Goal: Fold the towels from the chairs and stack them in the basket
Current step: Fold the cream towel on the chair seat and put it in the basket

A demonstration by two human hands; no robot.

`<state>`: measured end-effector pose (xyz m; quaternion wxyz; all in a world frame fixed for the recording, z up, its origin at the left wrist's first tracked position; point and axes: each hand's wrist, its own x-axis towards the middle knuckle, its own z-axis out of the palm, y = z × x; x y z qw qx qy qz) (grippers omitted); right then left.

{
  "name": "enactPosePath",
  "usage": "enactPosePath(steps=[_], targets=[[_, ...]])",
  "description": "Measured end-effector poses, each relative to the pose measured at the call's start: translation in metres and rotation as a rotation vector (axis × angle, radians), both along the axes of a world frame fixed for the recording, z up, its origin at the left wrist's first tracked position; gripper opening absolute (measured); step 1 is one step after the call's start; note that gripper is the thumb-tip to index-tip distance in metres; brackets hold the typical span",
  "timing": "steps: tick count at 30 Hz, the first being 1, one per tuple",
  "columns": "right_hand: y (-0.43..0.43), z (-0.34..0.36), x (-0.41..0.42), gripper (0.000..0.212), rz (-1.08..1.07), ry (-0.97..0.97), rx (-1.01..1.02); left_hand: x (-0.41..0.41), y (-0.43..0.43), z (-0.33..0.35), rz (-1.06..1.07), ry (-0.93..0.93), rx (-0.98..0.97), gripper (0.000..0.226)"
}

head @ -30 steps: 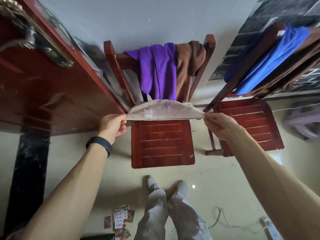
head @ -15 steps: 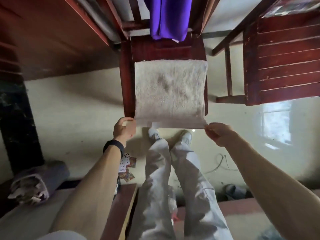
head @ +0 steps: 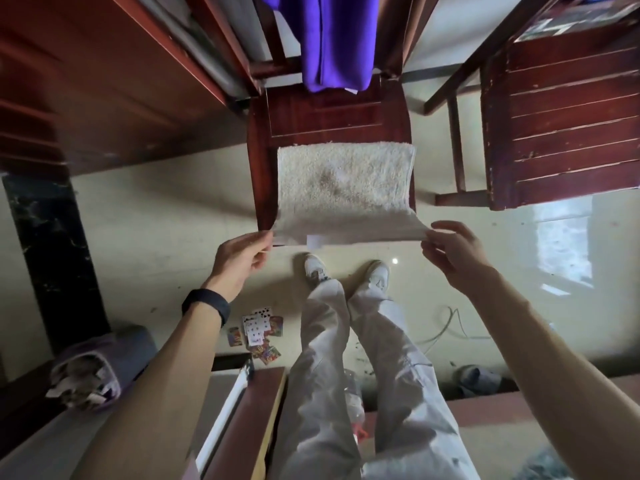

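Note:
A cream terry towel (head: 346,181) lies flat on the red wooden chair seat (head: 332,116), and its near edge hangs past the seat's front. My left hand (head: 242,259) pinches the near left corner. My right hand (head: 452,251) pinches the near right corner between thumb and fingertips, the other fingers loosely spread. A purple towel (head: 332,46) hangs over the chair back, with a brown towel (head: 391,29) beside it. No basket is in view.
A second red slatted chair (head: 571,116) stands to the right. A red wooden door (head: 104,81) fills the left. Playing cards (head: 258,332), a cable (head: 450,327) and a slipper (head: 478,379) lie on the floor around my feet. A grey bundle (head: 90,368) sits lower left.
The cream towel, held stretched in the air above the seat a second ago, now lies on the seat. The view has tilted down, and both hands keep the near corners.

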<state>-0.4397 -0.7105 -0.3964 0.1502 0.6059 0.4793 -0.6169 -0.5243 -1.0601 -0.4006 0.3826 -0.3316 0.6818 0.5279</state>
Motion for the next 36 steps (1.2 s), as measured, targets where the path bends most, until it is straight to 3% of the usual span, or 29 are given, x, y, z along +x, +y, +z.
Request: enactPosePath(steps=[2, 4, 7, 10, 13, 17, 24, 29, 33, 36], targets=[[0.006, 0.026, -0.015, 0.012, 0.018, 0.077, 0.061, -0.019, 0.002, 0.021, -0.119, 0.073, 0.068, 0.03], [0.01, 0.051, -0.03, 0.012, 0.148, 0.167, 0.159, -0.038, 0.006, 0.039, -0.376, 0.205, -0.036, 0.026], [0.015, 0.078, -0.046, 0.026, 0.634, 0.198, 0.516, -0.064, 0.009, 0.066, -0.631, 0.48, -0.386, 0.015], [0.019, 0.091, -0.066, 0.02, 0.981, 0.335, 0.961, -0.087, 0.007, 0.085, -0.745, 0.767, -0.584, 0.024], [0.03, 0.104, -0.093, 0.019, 0.988, 0.46, 1.161, -0.112, 0.007, 0.097, -0.749, 1.032, -0.588, 0.023], [0.044, 0.113, -0.129, 0.017, 0.928, 0.566, 1.283, -0.139, 0.012, 0.109, -0.781, 1.201, -0.729, 0.031], [0.049, 0.108, -0.15, 0.018, 0.894, 0.645, 1.358, -0.157, 0.011, 0.1, -0.743, 1.289, -0.815, 0.034], [0.043, 0.09, -0.122, 0.016, 0.941, 0.599, 1.334, -0.129, 0.007, 0.088, -0.759, 1.366, -0.837, 0.025], [0.034, 0.053, -0.075, 0.012, 1.038, 0.562, 1.277, -0.083, -0.002, 0.056, -0.892, 1.256, -0.851, 0.018], [0.026, 0.016, -0.032, 0.014, 1.111, 0.45, 1.159, -0.04, -0.008, 0.023, -1.002, 1.047, -0.836, 0.018]])
